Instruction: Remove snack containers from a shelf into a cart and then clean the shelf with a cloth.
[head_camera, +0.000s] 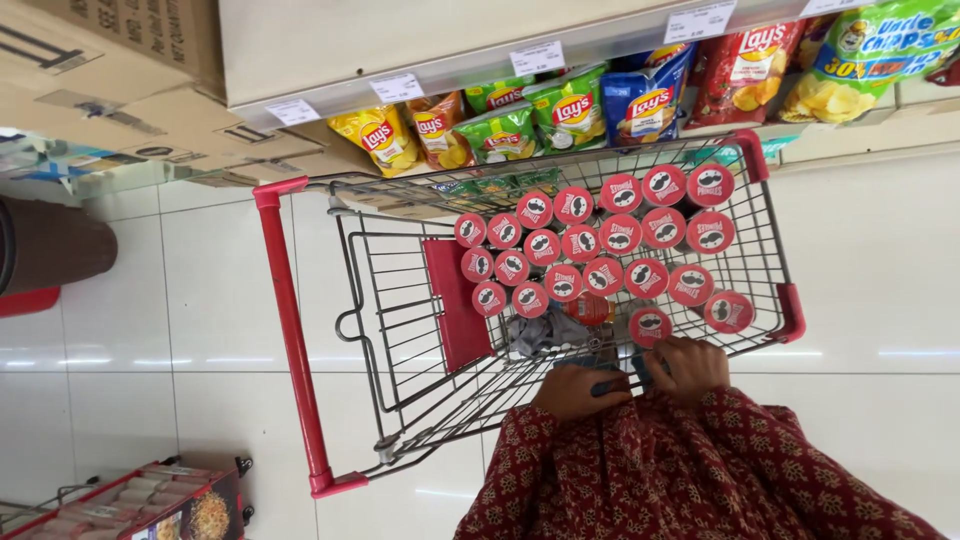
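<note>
Head view: our left hand (578, 391) and right hand (688, 367) curl around something dark beside the cart (290, 330), where a careless nudge could topple the packed red-lidded cans (600, 245)

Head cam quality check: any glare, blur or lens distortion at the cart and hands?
Head view: even overhead light, with streaks of glare on the white floor tiles; wide-angle bowing bends the shelf edge and the cart's red handle; the red can lids are sharp; the left hand and right hand at the cart rim look slightly soft, grip unclear.
</note>
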